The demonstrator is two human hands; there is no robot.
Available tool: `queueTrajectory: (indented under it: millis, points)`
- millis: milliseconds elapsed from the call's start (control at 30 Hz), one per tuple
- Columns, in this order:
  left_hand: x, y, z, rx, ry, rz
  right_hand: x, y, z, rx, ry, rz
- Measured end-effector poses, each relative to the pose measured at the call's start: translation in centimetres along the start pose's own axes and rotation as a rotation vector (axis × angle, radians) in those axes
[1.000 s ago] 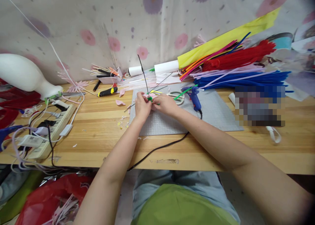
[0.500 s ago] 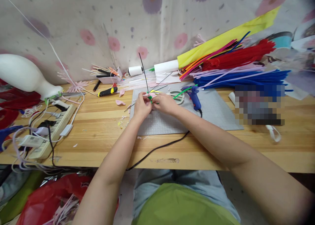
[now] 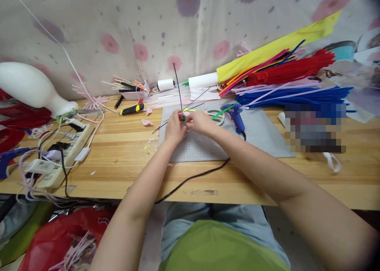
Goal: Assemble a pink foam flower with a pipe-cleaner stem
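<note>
Gripping a near-upright black stem (image 3: 179, 88) in the left hand (image 3: 175, 128), and pinching a green strip (image 3: 224, 112) beside it with the right hand (image 3: 199, 122). Holding both over the grey mat (image 3: 259, 132), to the left of a blue glue gun (image 3: 237, 118) and to the right of pink scraps (image 3: 147, 122) on the wooden table (image 3: 118, 144).

a pale wooden table (image 3: 124, 144) carries a grey cutting mat (image 3: 258, 132). around the mat, a white power strip (image 3: 73, 147) lies at nine o'clock, a black-and-yellow tool (image 3: 132, 109) at ten, and blue fuzzy stems (image 3: 297, 97) at two.
</note>
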State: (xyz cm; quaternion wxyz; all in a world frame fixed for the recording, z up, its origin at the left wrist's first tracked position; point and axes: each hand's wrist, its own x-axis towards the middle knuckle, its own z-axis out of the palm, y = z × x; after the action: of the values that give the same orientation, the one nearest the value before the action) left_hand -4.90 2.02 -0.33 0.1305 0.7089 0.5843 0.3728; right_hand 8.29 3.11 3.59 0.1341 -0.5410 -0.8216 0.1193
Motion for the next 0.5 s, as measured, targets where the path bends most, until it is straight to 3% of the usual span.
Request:
queueTrajectory:
  millis: [100, 267, 433, 500]
  points:
    - [-0.1, 0.3, 0.1, 0.011, 0.007, -0.022, 0.1, -0.4, -0.4, -0.052, 0.001, -0.032]
    - [-0.1, 0.4, 0.4, 0.018, 0.052, -0.104, 0.1, -1.2, -1.3, -0.123, 0.033, -0.21]
    - [0.1, 0.0, 0.4, -0.049, 0.1, -0.137, -2.0, -0.4, -1.8, -0.073, 0.341, -0.387]
    - [0.1, -0.1, 0.2, -0.101, 0.092, -0.12, -3.5, 0.6, -1.2, -0.055, 0.339, -0.455]
